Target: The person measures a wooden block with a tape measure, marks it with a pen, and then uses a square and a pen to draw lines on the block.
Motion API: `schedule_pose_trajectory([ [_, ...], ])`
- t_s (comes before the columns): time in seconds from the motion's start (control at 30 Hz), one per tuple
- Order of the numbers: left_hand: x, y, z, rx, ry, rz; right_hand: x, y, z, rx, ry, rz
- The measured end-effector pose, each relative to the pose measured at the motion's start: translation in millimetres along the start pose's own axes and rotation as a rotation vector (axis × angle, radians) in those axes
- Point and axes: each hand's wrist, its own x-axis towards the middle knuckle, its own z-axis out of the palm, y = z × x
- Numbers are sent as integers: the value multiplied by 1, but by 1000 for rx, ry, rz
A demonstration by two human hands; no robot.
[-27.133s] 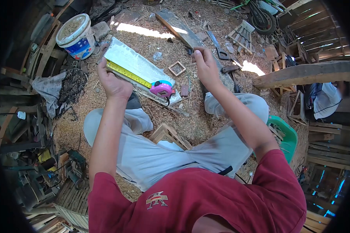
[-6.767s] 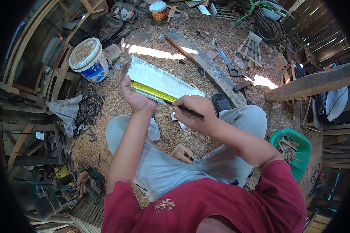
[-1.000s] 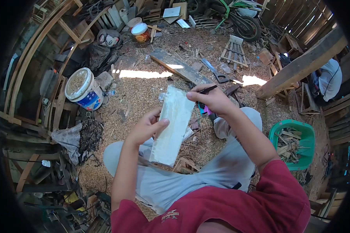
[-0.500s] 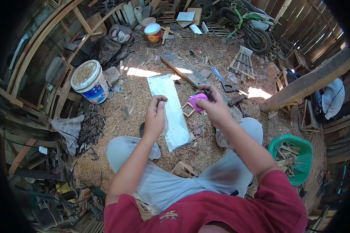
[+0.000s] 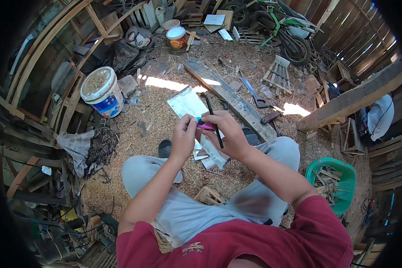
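Over the pale board, both hands meet at a small pink object that looks like a tape measure. My right hand is closed around it and also holds a slim dark pen or pencil, which sticks out above and below the fingers. My left hand pinches at the pink object's near end, where a dark and bluish bit shows; the fingertips hide the exact grip. Beneath the hands lies the white, plastic-covered board, its middle hidden by them. Shiny loose pieces show below the hands.
A dark plank lies ahead, with a handsaw and a hammer near it. A white bucket stands at left, a green basin of wood scraps at right. Wood shavings cover the floor; a wooden post leans in.
My hands have come together over the board; before, they were apart. The left has left the board's edge for the pink object. The pen or pencil now shows clearly in my right hand.
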Motion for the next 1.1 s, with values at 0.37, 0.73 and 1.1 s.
schedule_pose_trajectory([
  [0.37, 10, -12, -12, -237, 135, -135, 5, 4, 1, -24, -125, 83],
  [0.73, 11, 11, -59, -218, 305, 19, -22, 18, -15, -59, -409, 316],
  [1.1, 9, 23, -78, -239, 343, 23, -23, 10, -18, 32, -660, 762],
])
